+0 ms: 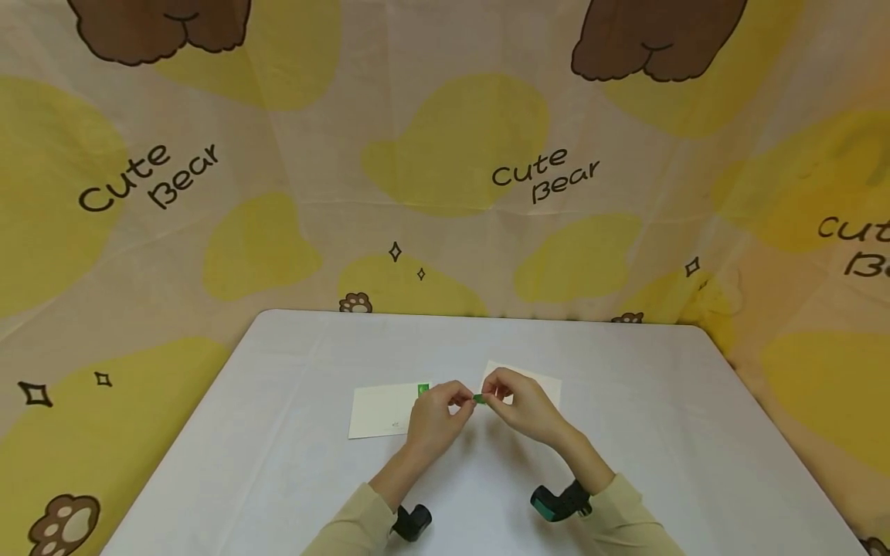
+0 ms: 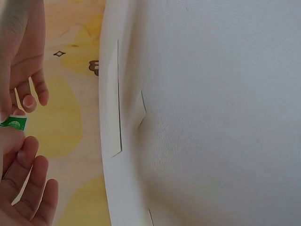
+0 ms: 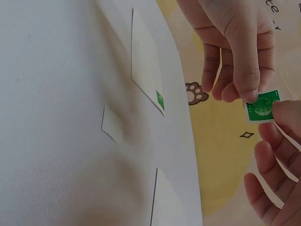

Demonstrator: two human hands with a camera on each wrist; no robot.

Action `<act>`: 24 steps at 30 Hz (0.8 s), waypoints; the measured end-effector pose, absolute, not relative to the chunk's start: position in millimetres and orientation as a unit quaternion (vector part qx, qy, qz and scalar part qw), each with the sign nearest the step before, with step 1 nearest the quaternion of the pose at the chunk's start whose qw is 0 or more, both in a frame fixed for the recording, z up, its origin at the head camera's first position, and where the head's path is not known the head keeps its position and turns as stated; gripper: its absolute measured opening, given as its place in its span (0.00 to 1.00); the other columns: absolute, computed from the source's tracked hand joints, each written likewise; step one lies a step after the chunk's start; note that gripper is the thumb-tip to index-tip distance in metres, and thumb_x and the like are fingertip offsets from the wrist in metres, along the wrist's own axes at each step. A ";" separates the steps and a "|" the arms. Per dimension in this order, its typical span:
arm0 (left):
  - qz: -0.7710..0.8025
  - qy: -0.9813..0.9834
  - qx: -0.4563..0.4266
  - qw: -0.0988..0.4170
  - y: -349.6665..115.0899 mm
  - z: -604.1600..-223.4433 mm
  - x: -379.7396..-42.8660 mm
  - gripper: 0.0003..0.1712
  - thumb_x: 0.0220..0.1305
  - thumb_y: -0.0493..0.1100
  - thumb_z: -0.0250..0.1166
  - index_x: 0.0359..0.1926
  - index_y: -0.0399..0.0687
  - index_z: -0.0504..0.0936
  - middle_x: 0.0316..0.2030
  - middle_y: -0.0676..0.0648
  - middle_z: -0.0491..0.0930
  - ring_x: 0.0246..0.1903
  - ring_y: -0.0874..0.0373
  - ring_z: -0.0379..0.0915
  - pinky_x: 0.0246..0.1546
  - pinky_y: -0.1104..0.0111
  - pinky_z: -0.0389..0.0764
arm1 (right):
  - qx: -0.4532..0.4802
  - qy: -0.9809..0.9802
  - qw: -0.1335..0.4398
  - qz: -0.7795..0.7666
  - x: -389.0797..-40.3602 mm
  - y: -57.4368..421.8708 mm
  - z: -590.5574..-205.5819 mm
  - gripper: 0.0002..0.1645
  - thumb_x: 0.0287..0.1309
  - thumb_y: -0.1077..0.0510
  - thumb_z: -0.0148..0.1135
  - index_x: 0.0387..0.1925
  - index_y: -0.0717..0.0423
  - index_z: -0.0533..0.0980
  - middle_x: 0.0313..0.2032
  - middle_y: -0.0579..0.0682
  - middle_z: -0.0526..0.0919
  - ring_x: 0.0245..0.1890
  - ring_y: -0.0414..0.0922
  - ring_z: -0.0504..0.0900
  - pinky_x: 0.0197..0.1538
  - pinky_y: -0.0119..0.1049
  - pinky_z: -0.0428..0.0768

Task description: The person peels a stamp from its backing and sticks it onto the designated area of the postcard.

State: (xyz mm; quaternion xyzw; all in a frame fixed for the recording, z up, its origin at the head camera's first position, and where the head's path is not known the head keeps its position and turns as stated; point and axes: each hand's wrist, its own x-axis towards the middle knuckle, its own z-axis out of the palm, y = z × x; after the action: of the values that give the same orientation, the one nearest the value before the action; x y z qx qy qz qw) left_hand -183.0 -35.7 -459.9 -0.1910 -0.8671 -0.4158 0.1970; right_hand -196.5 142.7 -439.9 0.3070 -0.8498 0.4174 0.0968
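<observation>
Both hands meet over the table and hold one small green postage stamp (image 3: 262,111) with a white perforated edge. My left hand (image 1: 436,418) pinches one side of it between thumb and finger. On the opposite side, my right hand (image 1: 526,407) pinches it too, its thumb lying over the printed face. Below and left lies a cream envelope (image 1: 378,411) with another green stamp (image 1: 423,389) on its upper right corner. A second cream envelope (image 1: 549,386) lies behind my right hand, partly covered by it. Between the envelopes is a small pale paper piece (image 3: 112,125), hidden in the head view.
A white table (image 1: 299,347) spreads beneath the hands. Behind it hangs a yellow patterned cloth (image 1: 452,232) with bear prints. Black wrist cameras (image 1: 556,503) sit at both sleeve cuffs.
</observation>
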 end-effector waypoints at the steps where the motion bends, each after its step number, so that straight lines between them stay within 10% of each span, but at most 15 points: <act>1: -0.413 -0.867 -0.192 0.200 -36.6 -459.5 -183.4 0.05 0.49 0.35 0.67 0.25 0.51 0.81 0.22 0.55 0.80 0.25 0.63 0.76 0.27 0.74 0.74 | 0.305 -0.851 0.098 0.416 -196.2 142.5 -439.6 0.07 0.53 0.66 0.63 0.31 0.52 0.74 0.28 0.39 0.77 0.28 0.35 0.74 0.37 0.32 0.78; 24: -0.263 -0.868 -0.255 0.337 -50.3 -450.8 -191.4 0.07 0.45 0.37 0.71 0.24 0.55 0.83 0.23 0.58 0.79 0.23 0.66 0.71 0.22 0.76 0.71 | 0.231 -0.886 0.017 0.403 -193.3 139.0 -438.7 0.13 0.66 0.56 0.48 0.30 0.52 0.77 0.28 0.41 0.80 0.30 0.40 0.78 0.33 0.29 0.76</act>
State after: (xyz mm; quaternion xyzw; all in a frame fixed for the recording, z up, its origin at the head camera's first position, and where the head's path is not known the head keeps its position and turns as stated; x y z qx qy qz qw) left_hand -191.4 -50.3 -450.8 -0.2548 -0.8677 -0.2626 0.3365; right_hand -193.3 139.0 -438.7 0.2309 -0.8855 0.4028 0.0174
